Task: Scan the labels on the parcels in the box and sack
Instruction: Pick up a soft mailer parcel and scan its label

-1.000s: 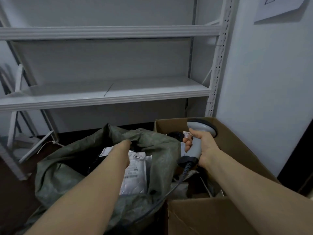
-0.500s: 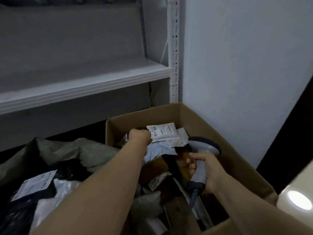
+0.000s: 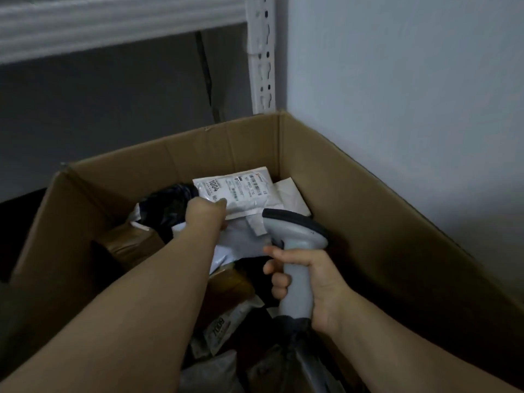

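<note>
While left hand [image 3: 204, 213] pinches a parcel [image 3: 241, 191] in the box [image 3: 357, 182], right hand [image 3: 312, 276] grips scanner [image 3: 295, 232].

Dim in here, cool grey light all over. The brightest patch is the wall [image 3: 411, 95] on the right, evenly lit, no glare. The far shelf edge [image 3: 113, 21] is smeared with motion blur, and the perforated upright [image 3: 262, 52] beside it is streaky too. Shadow fills the cardboard box [image 3: 354, 194], deepest low down at the near end. The white parcel [image 3: 241, 191] catches the most light, its print soft but partly readable. The grey scanner [image 3: 297, 251] stands pale against the dark. The box edges bow with wide-angle distortion, and the left forearm [image 3: 127, 321] looks soft.
</note>
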The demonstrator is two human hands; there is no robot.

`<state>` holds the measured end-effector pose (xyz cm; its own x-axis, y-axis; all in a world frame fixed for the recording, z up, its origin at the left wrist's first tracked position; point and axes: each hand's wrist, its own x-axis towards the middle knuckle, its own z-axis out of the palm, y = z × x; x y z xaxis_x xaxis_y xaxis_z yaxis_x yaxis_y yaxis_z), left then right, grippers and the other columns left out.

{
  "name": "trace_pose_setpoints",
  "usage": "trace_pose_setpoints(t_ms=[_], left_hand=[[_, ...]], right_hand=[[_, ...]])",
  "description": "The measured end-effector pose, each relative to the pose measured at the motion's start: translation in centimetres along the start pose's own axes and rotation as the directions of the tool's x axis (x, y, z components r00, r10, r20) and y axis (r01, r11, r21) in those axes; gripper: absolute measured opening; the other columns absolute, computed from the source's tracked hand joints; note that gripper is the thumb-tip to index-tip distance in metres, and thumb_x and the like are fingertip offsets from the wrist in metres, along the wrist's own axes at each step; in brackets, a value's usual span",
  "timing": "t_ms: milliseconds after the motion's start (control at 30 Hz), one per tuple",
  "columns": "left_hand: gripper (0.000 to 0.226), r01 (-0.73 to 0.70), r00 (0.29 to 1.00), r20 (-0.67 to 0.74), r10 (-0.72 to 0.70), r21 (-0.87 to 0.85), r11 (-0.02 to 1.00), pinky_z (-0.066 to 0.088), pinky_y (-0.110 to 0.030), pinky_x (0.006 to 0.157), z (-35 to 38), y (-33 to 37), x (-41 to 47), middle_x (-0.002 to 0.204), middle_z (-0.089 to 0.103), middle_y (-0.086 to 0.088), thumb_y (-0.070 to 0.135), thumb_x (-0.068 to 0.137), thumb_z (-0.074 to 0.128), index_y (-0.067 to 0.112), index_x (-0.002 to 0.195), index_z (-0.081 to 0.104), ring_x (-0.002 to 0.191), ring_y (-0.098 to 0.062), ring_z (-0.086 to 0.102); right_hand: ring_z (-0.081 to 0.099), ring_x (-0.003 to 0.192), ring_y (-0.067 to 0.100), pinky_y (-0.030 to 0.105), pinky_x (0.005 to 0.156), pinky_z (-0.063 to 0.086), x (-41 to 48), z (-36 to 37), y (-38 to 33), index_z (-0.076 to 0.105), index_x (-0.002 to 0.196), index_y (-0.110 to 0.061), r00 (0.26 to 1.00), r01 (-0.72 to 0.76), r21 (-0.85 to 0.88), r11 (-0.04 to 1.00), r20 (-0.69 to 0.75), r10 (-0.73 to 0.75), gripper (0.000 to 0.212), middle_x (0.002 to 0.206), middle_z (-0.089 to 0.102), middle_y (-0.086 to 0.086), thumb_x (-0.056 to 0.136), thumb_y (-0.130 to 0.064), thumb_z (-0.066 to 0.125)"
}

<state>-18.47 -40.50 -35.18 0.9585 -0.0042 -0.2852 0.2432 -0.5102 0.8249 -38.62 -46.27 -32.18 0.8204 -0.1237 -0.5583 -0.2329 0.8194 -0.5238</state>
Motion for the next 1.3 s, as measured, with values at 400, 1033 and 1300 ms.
trace_pose_setpoints(t_ms=[400,1033,1300], left_hand=[[0.032,0.110,0.980,0.192,-0.049,-0.319,0.941,0.049,-0.034,0.073,-3.0,4.1,-5.6,0.091,0.064,-0.010,0.005,0.080,0.074,0.007,0.110,0.063,0.085,-0.027,0.061],[0.022,-0.095,0.964,0.177,0.199,-0.472,0.877,0.058,-0.042,0.068,-35.1,8.2,-31.5,0.097,0.069,-0.020,-0.007,0.077,0.070,0.003,0.096,0.065,0.081,-0.033,0.069],[0.028,-0.161,0.966,0.113,0.233,-0.443,0.882,0.059,-0.040,0.068,-42.2,6.6,-35.9,0.092,0.071,-0.019,-0.011,0.072,0.073,0.002,0.096,0.067,0.080,-0.033,0.070]], right_hand=[[0.043,0.036,0.012,0.020,0.037,0.038,-4.2,1.3,-0.6,0.059,0.082,-0.004,0.996,0.013,-0.199,0.980,-0.083,-0.030,0.003,0.060,0.062,0.010,0.084,-0.003,0.061],[0.045,0.038,0.014,0.022,0.041,0.042,-32.5,17.6,3.1,0.062,0.084,-0.004,0.869,0.429,-0.754,0.497,0.194,-0.456,0.012,0.058,0.062,0.010,0.078,-0.001,0.073],[0.044,0.040,0.013,0.026,0.042,0.038,-37.3,22.2,6.5,0.061,0.083,-0.004,0.803,0.523,-0.811,0.261,0.366,-0.471,0.014,0.060,0.059,0.006,0.075,-0.002,0.073]])
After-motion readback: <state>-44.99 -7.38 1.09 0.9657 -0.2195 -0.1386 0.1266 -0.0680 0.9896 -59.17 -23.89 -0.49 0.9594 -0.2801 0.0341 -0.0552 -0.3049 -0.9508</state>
